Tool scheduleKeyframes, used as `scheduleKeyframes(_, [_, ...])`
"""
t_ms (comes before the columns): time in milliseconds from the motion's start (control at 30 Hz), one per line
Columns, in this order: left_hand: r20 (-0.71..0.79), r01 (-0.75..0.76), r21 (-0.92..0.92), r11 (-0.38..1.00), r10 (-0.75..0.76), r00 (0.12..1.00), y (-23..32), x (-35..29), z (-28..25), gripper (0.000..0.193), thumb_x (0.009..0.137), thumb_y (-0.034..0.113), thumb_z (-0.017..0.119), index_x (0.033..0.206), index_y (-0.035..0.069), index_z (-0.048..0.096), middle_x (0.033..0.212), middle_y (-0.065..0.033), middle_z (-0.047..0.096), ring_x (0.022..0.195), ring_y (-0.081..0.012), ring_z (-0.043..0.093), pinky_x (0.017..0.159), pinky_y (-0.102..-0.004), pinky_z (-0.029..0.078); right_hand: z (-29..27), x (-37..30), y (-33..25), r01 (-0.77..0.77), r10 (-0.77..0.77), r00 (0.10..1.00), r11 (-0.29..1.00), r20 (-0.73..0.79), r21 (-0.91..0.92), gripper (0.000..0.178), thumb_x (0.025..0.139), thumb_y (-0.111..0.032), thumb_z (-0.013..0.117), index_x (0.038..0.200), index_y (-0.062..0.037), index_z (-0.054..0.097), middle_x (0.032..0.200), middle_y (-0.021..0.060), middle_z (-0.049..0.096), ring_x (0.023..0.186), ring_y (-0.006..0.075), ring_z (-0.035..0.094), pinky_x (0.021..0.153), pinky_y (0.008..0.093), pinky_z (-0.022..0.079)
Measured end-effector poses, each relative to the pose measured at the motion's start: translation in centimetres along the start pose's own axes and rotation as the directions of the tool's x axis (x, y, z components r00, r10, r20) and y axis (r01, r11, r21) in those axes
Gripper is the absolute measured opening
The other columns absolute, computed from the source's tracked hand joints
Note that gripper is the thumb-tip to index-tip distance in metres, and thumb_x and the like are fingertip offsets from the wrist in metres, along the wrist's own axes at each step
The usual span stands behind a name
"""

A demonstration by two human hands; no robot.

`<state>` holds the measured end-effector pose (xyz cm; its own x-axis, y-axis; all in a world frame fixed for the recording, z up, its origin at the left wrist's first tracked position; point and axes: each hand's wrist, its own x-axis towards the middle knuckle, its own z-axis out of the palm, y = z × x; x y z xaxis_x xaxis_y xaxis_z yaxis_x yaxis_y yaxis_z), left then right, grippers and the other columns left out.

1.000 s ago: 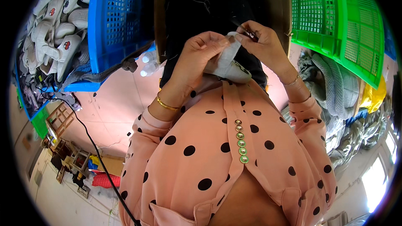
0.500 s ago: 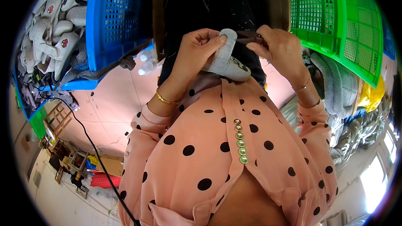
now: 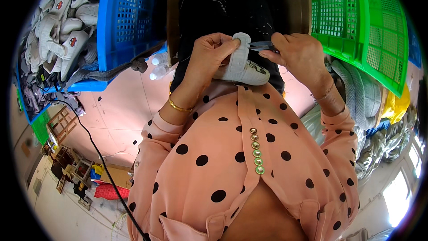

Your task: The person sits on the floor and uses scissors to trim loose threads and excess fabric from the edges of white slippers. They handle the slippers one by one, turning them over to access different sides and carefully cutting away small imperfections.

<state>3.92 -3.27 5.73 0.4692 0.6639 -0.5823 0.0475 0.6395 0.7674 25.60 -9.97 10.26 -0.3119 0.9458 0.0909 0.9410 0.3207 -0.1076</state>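
Your left hand (image 3: 211, 56) is closed in a pinch on the white, round-ended tongue (image 3: 241, 56) of a white low-cut shoe with a dark printed motif (image 3: 252, 76). The shoe lies on its side of your lap, just beyond the pink blouse with black dots (image 3: 209, 129), its toe to the right and the tongue lifted toward the far side. Your right hand (image 3: 301, 56) is wrapped around a pair of slim grey metal snips (image 3: 263, 46); the 2 tips point left and sit at the tongue's right edge, seemingly a little parted, though you cannot tell here whether they touch.

The tips look close to your left thumb, so a slip or a sudden twist of the tongue could nick it. If the blades bite past the edge, they could cut the tongue itself. Only 1 hand steadies the shoe, so a loose pinch could let it roll and spoil your aim.

To the left stands a blue plastic crate with a latticed wall (image 3: 129, 22), with heaped white shoes (image 3: 60, 31) beyond it; to the right is a green plastic lattice crate (image 3: 339, 22).
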Motion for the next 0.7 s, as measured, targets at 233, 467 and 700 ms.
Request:
scheduleKeyframes(233, [0.001,-0.008,0.006,1.000,0.008,1.000,-0.1,-0.1,0.1,0.018,0.085,0.019,0.072,0.087,0.001,0.070,0.069,0.0005,0.064,0.057,-0.0028,0.052,0.053,-0.0166,0.039,0.1,0.1,0.0,-0.010,0.011,0.998,1.000,0.062,-0.014,0.042,0.087,-0.049,0.060,0.071,-0.0109,0.050,0.054,0.0013,0.049,0.054,0.0182,0.056,0.048,0.0316,0.043])
scheduleKeyframes(467, [0.026,0.007,-0.019,1.000,-0.006,1.000,-0.4,0.1,-0.1,0.019,0.085,0.019,0.072,0.088,0.001,0.070,0.068,0.0002,0.062,0.055,-0.0035,0.050,0.051,-0.0169,0.038,-0.3,0.2,-0.3,0.026,-0.020,0.997,0.997,0.074,-0.080,0.039,0.087,-0.047,0.061,0.072,-0.0122,0.053,0.055,-0.0003,0.051,0.057,0.0167,0.058,0.052,0.0301,0.044])
scheduleKeyframes(700, [0.000,0.017,0.000,1.000,-0.017,1.000,-0.6,-0.2,0.0,0.019,0.086,0.020,0.073,0.089,0.002,0.071,0.067,0.0003,0.062,0.056,-0.0042,0.051,0.053,-0.0180,0.039,1.1,0.3,0.6,-0.219,0.180,0.966,0.951,0.185,0.219,0.040,0.088,-0.043,0.064,0.079,-0.0051,0.057,0.058,0.0043,0.056,0.057,0.0196,0.060,0.050,0.0324,0.044])
